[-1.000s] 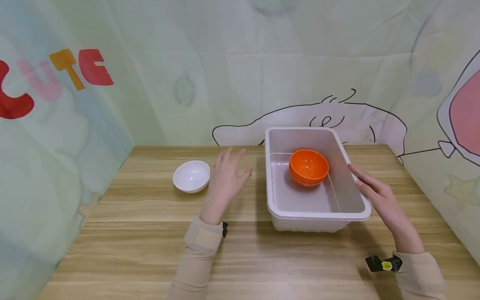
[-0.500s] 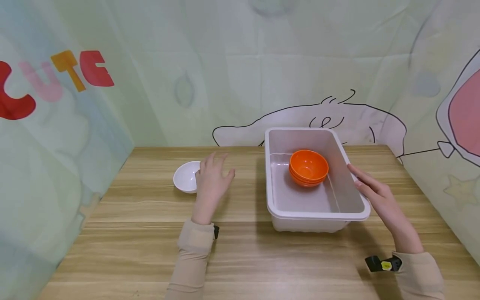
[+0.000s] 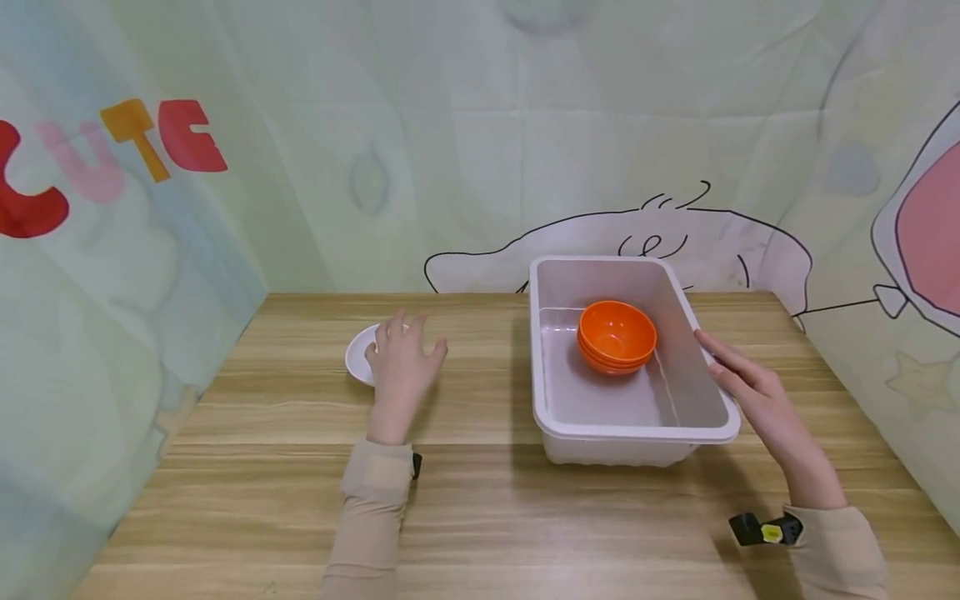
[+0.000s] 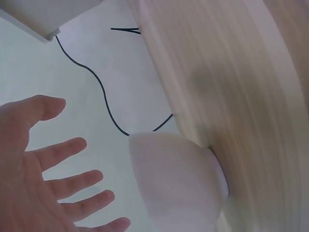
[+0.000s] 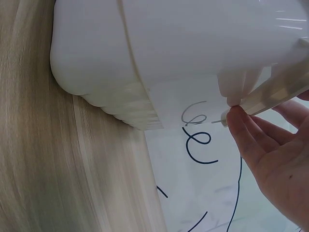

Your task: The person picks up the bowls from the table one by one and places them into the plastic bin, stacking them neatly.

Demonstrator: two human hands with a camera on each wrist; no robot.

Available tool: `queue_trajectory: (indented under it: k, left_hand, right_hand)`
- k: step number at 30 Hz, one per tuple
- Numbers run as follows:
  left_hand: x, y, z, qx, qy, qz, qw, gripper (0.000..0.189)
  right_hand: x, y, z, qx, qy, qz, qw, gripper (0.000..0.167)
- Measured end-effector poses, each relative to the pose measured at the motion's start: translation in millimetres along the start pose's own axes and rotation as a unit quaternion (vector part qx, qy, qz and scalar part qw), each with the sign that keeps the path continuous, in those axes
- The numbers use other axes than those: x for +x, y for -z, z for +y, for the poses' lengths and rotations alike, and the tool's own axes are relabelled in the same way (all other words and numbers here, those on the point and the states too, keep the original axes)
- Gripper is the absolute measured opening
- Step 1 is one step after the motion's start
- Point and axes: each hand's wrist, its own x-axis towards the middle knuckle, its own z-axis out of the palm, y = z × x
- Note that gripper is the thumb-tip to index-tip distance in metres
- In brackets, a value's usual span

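Observation:
A small white bowl (image 3: 358, 354) stands on the table at the left, partly hidden in the head view by my left hand (image 3: 401, 367). That hand has its fingers spread and holds nothing. In the left wrist view the bowl (image 4: 174, 179) shows a short way off the fingertips, with a gap between. My right hand (image 3: 761, 396) rests on the right rim of a light grey plastic bin (image 3: 637, 432), its fingers fairly straight. The right wrist view shows those fingertips (image 5: 235, 113) touching the bin's edge. A stack of orange bowls (image 3: 617, 333) sits inside the bin.
The wood-grain table (image 3: 262, 500) runs back to a printed cloth backdrop (image 3: 450, 150) with a cartoon animal and letters. More cloth hangs at both sides. Bare table lies between the white bowl and the bin.
My left hand has moved left, from beside the white bowl to partly in front of it. The right hand, the bin and the orange bowls stay where they were.

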Motion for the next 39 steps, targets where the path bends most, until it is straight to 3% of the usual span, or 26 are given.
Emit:
queue_trajectory:
  k: [13,23,39]
  left_hand:
    - [5.5,-0.3,-21.8,0.003,0.018,0.014,0.9997,0.059]
    - [9.0,-3.1,-34.8,0.043,0.043,-0.026,0.9978,0.072]
    - [13.1,-8.0,-46.4,0.040,0.052,-0.039,0.9970,0.075]
  right_hand:
    - [0.5,0.5,0.7,0.002,-0.004,-0.001,1.0000,0.047]
    - [0.0,0.5,1.2,0.001,-0.009,-0.003,1.0000,0.047]
    - [0.7,1.0,1.3,-0.002,-0.007,0.000,1.0000,0.047]
